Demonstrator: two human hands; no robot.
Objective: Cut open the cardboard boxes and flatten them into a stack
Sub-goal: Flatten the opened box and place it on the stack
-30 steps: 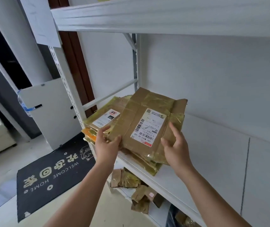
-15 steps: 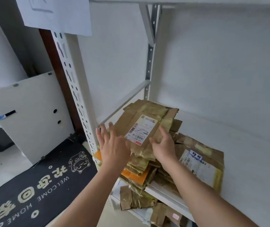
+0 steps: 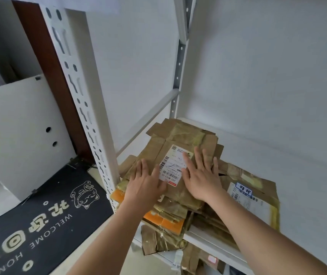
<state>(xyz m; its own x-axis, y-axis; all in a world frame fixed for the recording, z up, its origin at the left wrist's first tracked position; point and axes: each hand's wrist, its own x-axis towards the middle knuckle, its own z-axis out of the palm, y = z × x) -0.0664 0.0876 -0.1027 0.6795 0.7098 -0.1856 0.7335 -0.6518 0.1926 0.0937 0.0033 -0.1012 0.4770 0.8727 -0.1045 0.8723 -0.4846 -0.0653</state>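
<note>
Around your hands stands a white metal rack (image 3: 91,108), its slotted post rising just to the left of your left hand and its shelf (image 3: 307,205) stretching away to the right of your right hand. Below and left of your left arm a black welcome mat (image 3: 39,225) lies on the floor, and a white board (image 3: 19,132) leans up beyond it. Under both palms sits the stack of flattened boxes (image 3: 170,207), brown card with shiny yellow tape and an orange sheet (image 3: 164,222) poking out near your left wrist. Just right of your right wrist a larger flattened box (image 3: 252,197) with a white label lies lower on the same shelf. Beneath your forearms more cardboard scraps (image 3: 158,241) rest on the lower shelf. The top flattened box (image 3: 180,139) lies directly beneath your fingers, its shipping label (image 3: 173,165) between your two hands. Your left hand (image 3: 145,184) lies flat on it, fingers straight and spread, gripping nothing. Your right hand (image 3: 200,178) presses flat too, fingers extended, partly covering the label's right edge.
</note>
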